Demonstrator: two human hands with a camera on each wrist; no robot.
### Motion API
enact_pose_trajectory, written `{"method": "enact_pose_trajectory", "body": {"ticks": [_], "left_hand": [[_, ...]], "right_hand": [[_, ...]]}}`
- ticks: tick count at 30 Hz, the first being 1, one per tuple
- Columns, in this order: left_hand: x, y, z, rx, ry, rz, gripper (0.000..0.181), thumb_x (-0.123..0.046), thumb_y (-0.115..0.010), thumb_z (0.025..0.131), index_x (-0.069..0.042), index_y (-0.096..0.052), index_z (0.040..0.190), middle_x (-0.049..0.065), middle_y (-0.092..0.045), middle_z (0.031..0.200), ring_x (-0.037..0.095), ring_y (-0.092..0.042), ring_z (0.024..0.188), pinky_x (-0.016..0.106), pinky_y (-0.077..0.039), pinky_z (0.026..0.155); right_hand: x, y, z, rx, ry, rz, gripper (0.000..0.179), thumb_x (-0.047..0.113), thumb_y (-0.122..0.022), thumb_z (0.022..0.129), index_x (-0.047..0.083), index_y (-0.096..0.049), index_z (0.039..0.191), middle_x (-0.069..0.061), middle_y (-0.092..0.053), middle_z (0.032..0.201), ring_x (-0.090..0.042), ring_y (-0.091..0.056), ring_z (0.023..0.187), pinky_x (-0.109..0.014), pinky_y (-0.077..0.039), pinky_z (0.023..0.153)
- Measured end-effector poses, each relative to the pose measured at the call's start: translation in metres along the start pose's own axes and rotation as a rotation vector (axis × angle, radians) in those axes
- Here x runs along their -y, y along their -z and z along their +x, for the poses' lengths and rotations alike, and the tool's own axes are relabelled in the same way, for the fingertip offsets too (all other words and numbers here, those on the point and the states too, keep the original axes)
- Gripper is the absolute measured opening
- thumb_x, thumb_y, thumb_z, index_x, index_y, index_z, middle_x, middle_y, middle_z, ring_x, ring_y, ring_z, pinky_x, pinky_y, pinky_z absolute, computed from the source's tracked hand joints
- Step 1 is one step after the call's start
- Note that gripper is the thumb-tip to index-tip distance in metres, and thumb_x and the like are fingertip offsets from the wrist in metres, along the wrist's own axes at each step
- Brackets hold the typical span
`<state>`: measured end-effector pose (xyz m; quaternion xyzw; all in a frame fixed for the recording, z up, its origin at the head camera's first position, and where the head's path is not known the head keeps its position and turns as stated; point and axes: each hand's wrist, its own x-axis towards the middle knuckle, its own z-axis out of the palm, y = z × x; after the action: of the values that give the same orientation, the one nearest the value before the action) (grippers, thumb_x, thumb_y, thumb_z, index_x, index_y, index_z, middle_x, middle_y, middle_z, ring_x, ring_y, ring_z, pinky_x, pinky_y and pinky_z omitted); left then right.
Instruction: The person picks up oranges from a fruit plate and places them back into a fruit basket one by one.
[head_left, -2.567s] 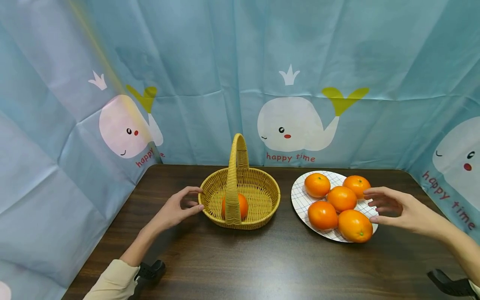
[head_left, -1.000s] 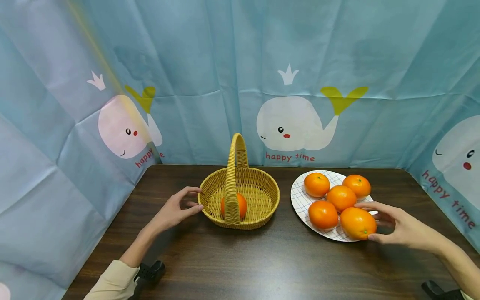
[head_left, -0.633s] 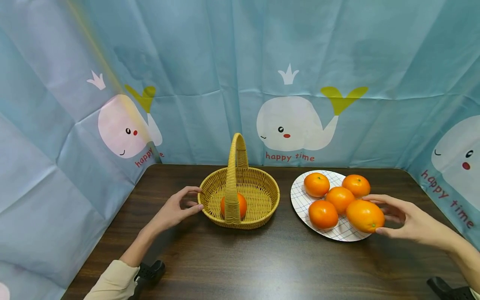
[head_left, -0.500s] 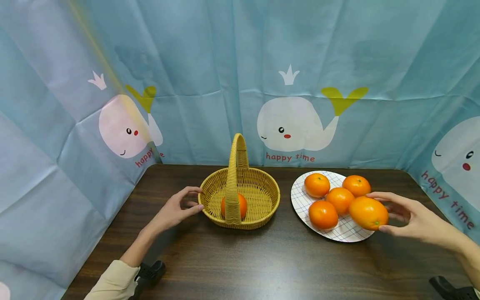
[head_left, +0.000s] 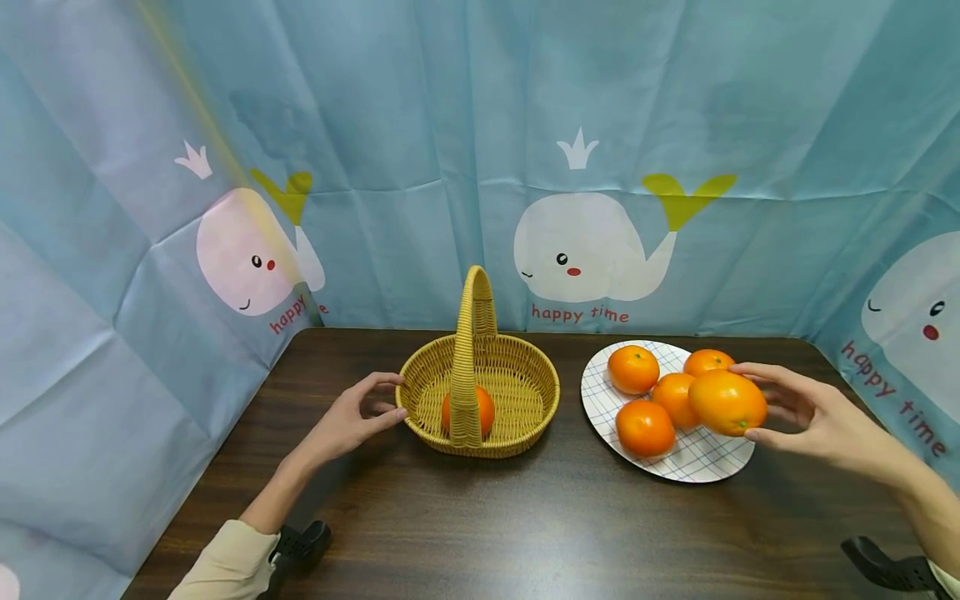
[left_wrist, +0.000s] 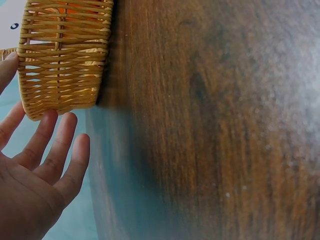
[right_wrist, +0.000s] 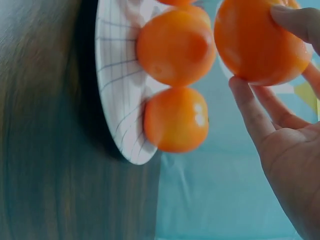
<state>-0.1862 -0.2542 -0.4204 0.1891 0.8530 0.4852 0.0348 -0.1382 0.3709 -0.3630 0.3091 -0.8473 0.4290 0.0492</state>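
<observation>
My left hand (head_left: 351, 423) rests its fingertips and thumb on the left end of a yellow wicker basket (head_left: 542, 400) with a tall handle. In the left wrist view, this hand's fingers (left_wrist: 62, 142) are loosely spread against the woven wall. One orange (head_left: 483, 412) lies in the basket, partly behind the handle. With thumb and fingers, my right hand (head_left: 825, 421) holds another orange (head_left: 726, 403) above the right side of a white checked plate (head_left: 600, 404). The right wrist view shows the held orange (right_wrist: 257, 42) raised clear of the plate (right_wrist: 112, 90).
Several oranges (head_left: 633, 369) remain on the plate, one partly hidden behind the held fruit. Basket and plate stand apart on a dark wooden table (head_left: 525, 525). A blue curtain (head_left: 405, 233) with whale prints hangs behind and at both sides.
My right hand has reached the front right orange, taken hold of it and lifted it off the plate, lately moving upward and slightly left. The left hand and basket have stayed in place.
</observation>
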Motion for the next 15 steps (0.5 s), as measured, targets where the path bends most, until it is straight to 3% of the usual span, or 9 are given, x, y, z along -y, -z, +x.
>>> {"method": "enact_pose_trajectory", "body": {"ticks": [15], "left_hand": [[-0.002,0.0,-0.001,0.0,-0.02,-0.012,0.05,-0.018,-0.074,0.096,-0.004,-0.053,0.14,0.024,-0.054,0.135,0.034,-0.067,0.107,0.037,-0.058,0.084]], "right_hand": [[0.0,-0.016,0.03,0.027,0.057,0.108,0.081,-0.02,-0.08,0.074,-0.006,-0.046,0.146,-0.014,-0.051,0.144,-0.015,-0.06,0.118,-0.024,-0.05,0.094]]}}
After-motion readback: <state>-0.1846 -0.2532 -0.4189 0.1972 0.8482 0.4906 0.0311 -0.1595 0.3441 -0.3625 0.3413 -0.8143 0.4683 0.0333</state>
